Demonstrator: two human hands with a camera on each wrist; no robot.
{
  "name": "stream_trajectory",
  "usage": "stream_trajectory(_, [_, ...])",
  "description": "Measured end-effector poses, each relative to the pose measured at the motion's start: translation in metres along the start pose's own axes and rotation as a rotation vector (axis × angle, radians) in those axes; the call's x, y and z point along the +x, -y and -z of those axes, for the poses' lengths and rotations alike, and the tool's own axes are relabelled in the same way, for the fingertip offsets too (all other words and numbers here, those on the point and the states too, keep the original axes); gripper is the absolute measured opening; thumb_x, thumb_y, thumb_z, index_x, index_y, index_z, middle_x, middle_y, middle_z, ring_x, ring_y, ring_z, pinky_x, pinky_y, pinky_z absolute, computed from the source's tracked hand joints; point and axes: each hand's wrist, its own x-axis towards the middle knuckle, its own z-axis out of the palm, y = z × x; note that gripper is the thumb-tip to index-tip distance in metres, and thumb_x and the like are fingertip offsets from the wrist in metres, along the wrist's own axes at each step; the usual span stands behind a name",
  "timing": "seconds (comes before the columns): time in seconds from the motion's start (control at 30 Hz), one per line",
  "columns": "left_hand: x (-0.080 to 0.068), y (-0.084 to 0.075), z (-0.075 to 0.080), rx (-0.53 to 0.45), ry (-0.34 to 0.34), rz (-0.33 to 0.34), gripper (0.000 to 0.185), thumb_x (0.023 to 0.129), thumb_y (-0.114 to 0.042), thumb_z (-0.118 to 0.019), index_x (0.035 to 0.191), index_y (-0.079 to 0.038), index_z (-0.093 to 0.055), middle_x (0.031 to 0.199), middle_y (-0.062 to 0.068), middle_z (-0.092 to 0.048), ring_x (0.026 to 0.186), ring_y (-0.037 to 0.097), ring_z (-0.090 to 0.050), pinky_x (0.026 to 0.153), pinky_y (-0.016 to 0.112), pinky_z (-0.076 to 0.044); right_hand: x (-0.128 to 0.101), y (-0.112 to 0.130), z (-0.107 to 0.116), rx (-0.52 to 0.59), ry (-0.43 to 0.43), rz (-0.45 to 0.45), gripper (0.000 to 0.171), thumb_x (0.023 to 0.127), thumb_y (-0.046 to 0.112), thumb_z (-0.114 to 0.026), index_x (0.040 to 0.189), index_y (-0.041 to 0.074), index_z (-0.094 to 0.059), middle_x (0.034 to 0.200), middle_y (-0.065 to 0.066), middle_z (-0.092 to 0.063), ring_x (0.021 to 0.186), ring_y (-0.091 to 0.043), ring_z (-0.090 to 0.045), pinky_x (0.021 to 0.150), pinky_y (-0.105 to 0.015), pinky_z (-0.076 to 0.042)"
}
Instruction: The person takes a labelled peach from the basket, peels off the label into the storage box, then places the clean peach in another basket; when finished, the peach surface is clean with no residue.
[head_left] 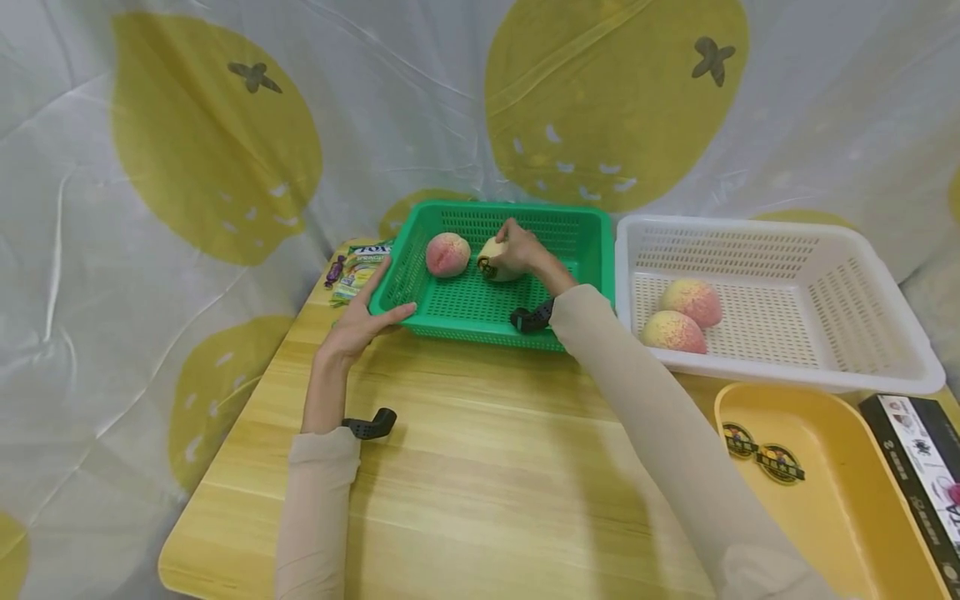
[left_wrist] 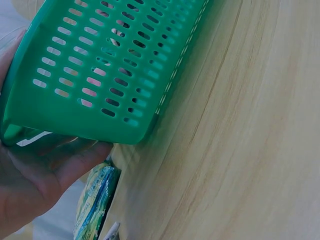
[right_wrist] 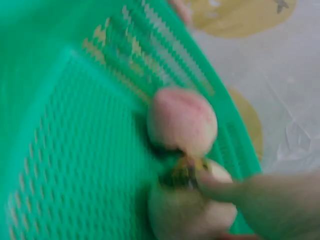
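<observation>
My left hand [head_left: 352, 329] grips the near left corner of a green plastic basket [head_left: 480, 327], thumb along the front and fingers along the left side. Inside the basket, my right hand [head_left: 523, 248] holds a pale peach [head_left: 495, 250] from above. A black and gold round label [head_left: 487, 267] shows on that peach. Touching the label, my right thumb appears blurred in the right wrist view. A second, pinker peach [head_left: 448, 255] lies to its left, close by. The fingers on the far side of the held peach are mostly hidden.
A white basket [head_left: 757, 371] with two peaches [head_left: 690, 302] stands at the right. In front of it is a yellow tub [head_left: 832, 483] with round labels [head_left: 780, 463], beside a black box [head_left: 918, 467]. Snack packets [head_left: 356, 279] and a purple candy [head_left: 334, 272] lie left, near the table's edge.
</observation>
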Motion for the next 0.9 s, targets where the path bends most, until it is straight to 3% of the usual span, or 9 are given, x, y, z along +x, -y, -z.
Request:
stream_trajectory(0.17, [0.001, 0.000, 0.000, -0.008, -0.004, 0.001, 0.092, 0.099, -0.024, -0.072, 0.161, -0.055, -0.012, 0.175, 0.005, -0.008, 0.149, 0.031, -0.040, 0.109, 0.041, -0.051, -0.006, -0.005, 0.007, -0.117, 0.078, 0.058, 0.054, 0.106, 0.022, -0.060, 0.152, 0.012, -0.033, 0.151, -0.026, -0.044, 0.135, -0.041, -0.048, 0.109, -0.051, -0.046])
stream_trajectory(0.37, [0.002, 0.001, 0.000, -0.004, -0.006, 0.003, 0.092, 0.098, -0.025, -0.073, 0.160, -0.056, -0.012, 0.175, 0.005, -0.007, 0.148, 0.032, -0.040, 0.106, 0.039, -0.052, -0.010, -0.009, 0.015, -0.152, 0.139, 0.094, 0.051, 0.106, 0.020, -0.059, 0.150, 0.011, -0.037, 0.152, -0.024, -0.043, 0.128, -0.038, -0.052, 0.103, -0.048, -0.047])
stream_trajectory(0.5, [0.003, 0.001, -0.002, -0.009, -0.001, 0.005, 0.092, 0.098, -0.026, -0.073, 0.160, -0.056, -0.012, 0.175, 0.004, -0.008, 0.145, 0.029, -0.043, 0.104, 0.035, -0.053, -0.011, -0.012, 0.017, -0.166, 0.137, 0.118, 0.050, 0.105, 0.018, -0.061, 0.150, 0.009, -0.041, 0.157, -0.023, -0.040, 0.137, -0.040, -0.047, 0.110, -0.051, -0.044])
stream_trajectory(0.67, [0.003, 0.002, -0.002, -0.030, -0.008, 0.006, 0.090, 0.099, -0.023, -0.071, 0.160, -0.056, -0.013, 0.174, 0.005, -0.013, 0.141, 0.028, -0.047, 0.107, 0.042, -0.052, -0.014, -0.014, 0.020, -0.218, 0.181, 0.152, 0.049, 0.106, 0.020, -0.059, 0.153, 0.011, -0.047, 0.165, -0.020, -0.032, 0.150, -0.040, -0.035, 0.116, -0.054, -0.039])
stream_trajectory(0.9, [0.002, 0.001, -0.002, -0.055, -0.014, 0.003, 0.091, 0.099, -0.021, -0.072, 0.161, -0.055, -0.014, 0.173, 0.007, -0.016, 0.139, 0.028, -0.048, 0.110, 0.047, -0.049, -0.025, -0.013, 0.026, -0.081, 0.222, 0.134, 0.050, 0.105, 0.020, -0.062, 0.152, 0.010, -0.050, 0.163, -0.020, -0.035, 0.144, -0.037, -0.038, 0.109, -0.050, -0.041])
